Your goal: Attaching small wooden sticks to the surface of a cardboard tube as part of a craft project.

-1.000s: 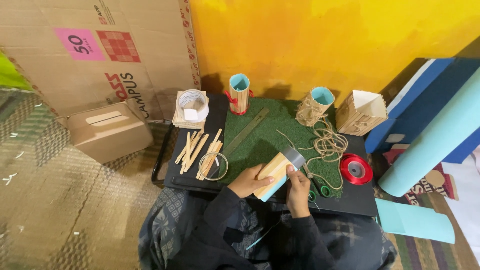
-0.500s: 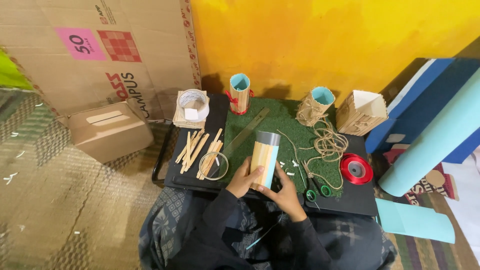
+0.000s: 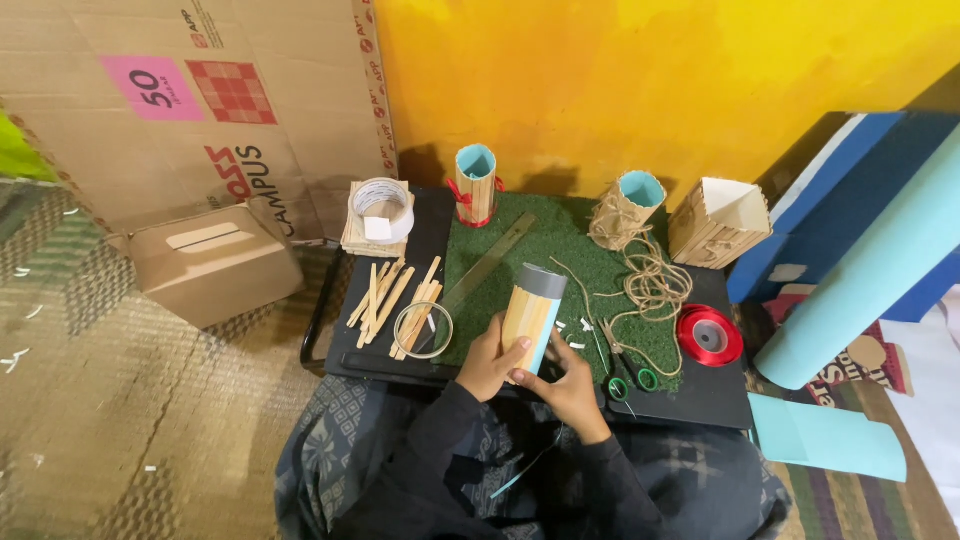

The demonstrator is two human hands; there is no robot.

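I hold a tall cylinder (image 3: 533, 315) upright over the front of a small black table (image 3: 700, 400). Its near side is covered with pale wooden sticks, its right side is light blue, and its rim is grey. My left hand (image 3: 490, 362) wraps its lower left side with the thumb on the sticks. My right hand (image 3: 572, 385) cups the bottom right of the cylinder. Loose wooden sticks (image 3: 392, 297) and a clear tape ring (image 3: 423, 330) lie just left of my hands. Green-handled scissors (image 3: 622, 370) lie just right of them.
A green turf mat (image 3: 570, 255) covers the table's middle, with a ruler (image 3: 490, 265), loose twine (image 3: 655, 285), two finished stick-and-twine cups (image 3: 476, 185) (image 3: 628, 208) and a square stick box (image 3: 718, 222). A red ribbon spool (image 3: 709, 335) sits right; white tape roll (image 3: 380, 205) and cardboard boxes (image 3: 205, 260) left; blue paper rolls (image 3: 860, 270) right.
The cylinder has been turned from lying tilted in my hands to standing upright, and my right hand has dropped from its top edge to its base.
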